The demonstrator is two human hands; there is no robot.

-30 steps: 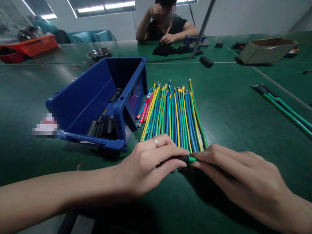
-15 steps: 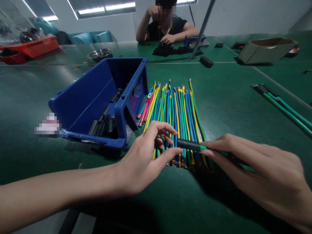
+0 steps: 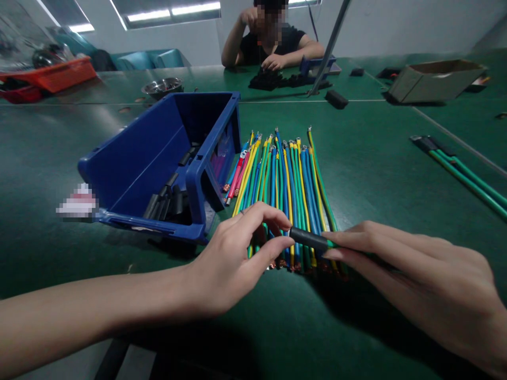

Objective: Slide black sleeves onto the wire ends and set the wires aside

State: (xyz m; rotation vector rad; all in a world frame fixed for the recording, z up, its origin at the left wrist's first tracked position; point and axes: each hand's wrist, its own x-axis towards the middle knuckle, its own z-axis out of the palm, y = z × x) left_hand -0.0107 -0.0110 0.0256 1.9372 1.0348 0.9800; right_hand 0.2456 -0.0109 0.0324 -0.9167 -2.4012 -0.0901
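My right hand (image 3: 415, 279) pinches a green cable (image 3: 330, 245) just behind a black tube-shaped sleeve (image 3: 309, 238) that sits around its end. The sleeve tilts slightly, its left end higher. At that left end, the thumb and index finger of my left hand (image 3: 241, 258) close on its tip; the other fingers curl behind. Beneath both hands lies a row of cut cables (image 3: 291, 184) in green, blue and yellow, with metal lugs at the far ends and bare copper at the near ends. Shorter red cables (image 3: 236, 177) lie at the row's left.
A blue bin (image 3: 134, 158) with several black sleeves (image 3: 166, 200) inside stands left of the cables. Two green cables with black ends (image 3: 455, 163) lie at right. Farther back are a cardboard box (image 3: 431, 82), a metal bowl (image 3: 162, 87), an orange crate (image 3: 63, 76) and a seated person (image 3: 273, 53).
My left thumb and index finger have drawn together onto the sleeve's left end. The sleeve has tipped a little, its right end lower. My right hand has barely shifted.
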